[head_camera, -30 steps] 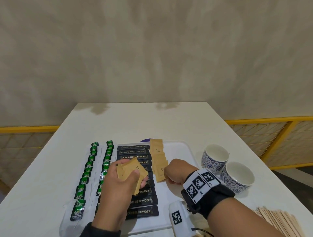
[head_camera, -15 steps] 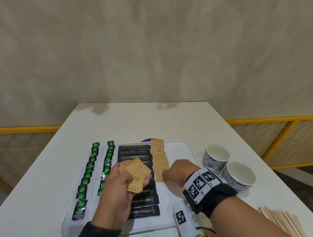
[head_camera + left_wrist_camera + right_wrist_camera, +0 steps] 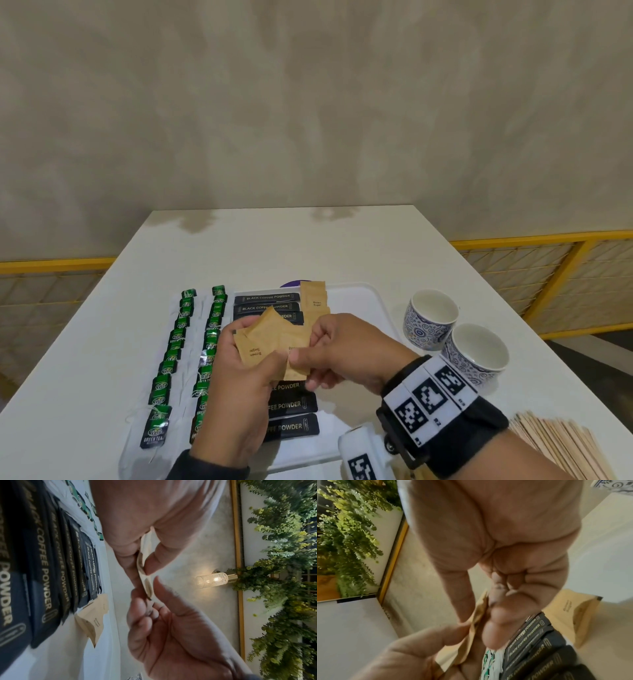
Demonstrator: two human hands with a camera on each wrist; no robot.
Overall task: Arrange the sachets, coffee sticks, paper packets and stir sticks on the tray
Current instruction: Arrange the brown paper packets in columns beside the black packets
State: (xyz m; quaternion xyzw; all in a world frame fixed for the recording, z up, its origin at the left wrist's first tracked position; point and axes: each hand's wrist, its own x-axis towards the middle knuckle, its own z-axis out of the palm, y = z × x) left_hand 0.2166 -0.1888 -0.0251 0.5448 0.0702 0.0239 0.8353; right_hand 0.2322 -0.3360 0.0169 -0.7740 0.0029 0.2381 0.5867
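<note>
My left hand (image 3: 239, 370) holds a small fan of brown sugar paper packets (image 3: 270, 339) above the white tray (image 3: 359, 301). My right hand (image 3: 329, 349) pinches the rightmost packet (image 3: 295, 371) of that fan between thumb and fingers; in the right wrist view the packet's edge (image 3: 479, 609) shows in the pinch. On the tray lie a column of black coffee sticks (image 3: 267, 301) and a column of brown packets (image 3: 313, 298). Green tea sachets (image 3: 171, 346) lie in two columns on the tray's left side. Wooden stir sticks (image 3: 561, 442) lie on the table at the lower right.
Two blue-patterned cups (image 3: 431, 318) (image 3: 476, 353) stand on the table right of the tray. The white table (image 3: 308, 246) stretches bare behind the tray to a beige wall. A yellow railing (image 3: 548, 236) runs behind the table on both sides.
My right hand has left the packet column on the tray and come left to the fan in my left hand, taking hold of one packet. My left hand has shifted slightly right.
</note>
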